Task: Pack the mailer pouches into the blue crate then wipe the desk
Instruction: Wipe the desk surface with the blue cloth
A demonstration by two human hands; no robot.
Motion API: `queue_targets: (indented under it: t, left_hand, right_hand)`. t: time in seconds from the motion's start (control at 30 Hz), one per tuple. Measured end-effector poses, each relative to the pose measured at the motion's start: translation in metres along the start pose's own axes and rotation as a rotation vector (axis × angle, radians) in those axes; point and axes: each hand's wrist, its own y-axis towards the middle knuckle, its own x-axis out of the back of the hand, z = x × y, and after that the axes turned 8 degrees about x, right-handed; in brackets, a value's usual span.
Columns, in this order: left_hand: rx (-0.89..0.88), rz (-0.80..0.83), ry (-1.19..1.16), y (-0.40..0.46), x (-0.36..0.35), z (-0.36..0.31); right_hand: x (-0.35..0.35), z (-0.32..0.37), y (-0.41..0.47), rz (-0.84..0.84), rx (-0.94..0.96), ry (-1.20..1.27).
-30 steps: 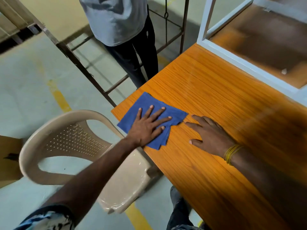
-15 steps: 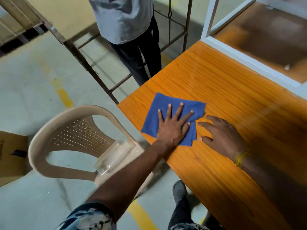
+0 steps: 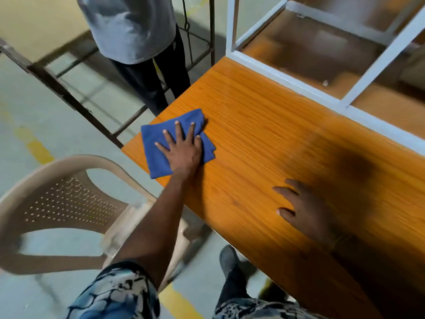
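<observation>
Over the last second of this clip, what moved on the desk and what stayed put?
The left hand, pressed flat on the folded blue cloth, slid it along the orange wood-grain desk near its corner: first inward from the edge, then back towards the corner. The gap to the right hand widened. Nothing was picked up or released. The right hand stayed flat on the desk, and the beige plastic chair stayed beside it.
</observation>
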Motion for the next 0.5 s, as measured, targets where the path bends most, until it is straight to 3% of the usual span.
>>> queue_targets:
  t: [0.17,0.27,0.33,0.4,0.5]
  left_hand:
    - [-0.386,0.049,0.080,-0.098,-0.027,-0.039]
    - [-0.704,0.039,0.154,-0.153,-0.036,0.002]
    - [-0.853,0.058,0.185,-0.144,-0.031,0.031]
    - [-0.812,0.072,0.179,-0.121,-0.025,0.035]
    - [-0.382,0.065,0.060,-0.117,-0.023,-0.008]
  right_hand:
    - [0.000,-0.006,-0.013,0.033,0.024,-0.037]
    - [-0.002,-0.014,-0.033,0.007,0.037,-0.030]
    - [-0.007,-0.018,-0.049,0.011,0.062,-0.042]
    - [-0.011,-0.020,-0.060,0.019,0.080,-0.084]
    - [-0.013,-0.018,-0.065,0.003,0.061,-0.090]
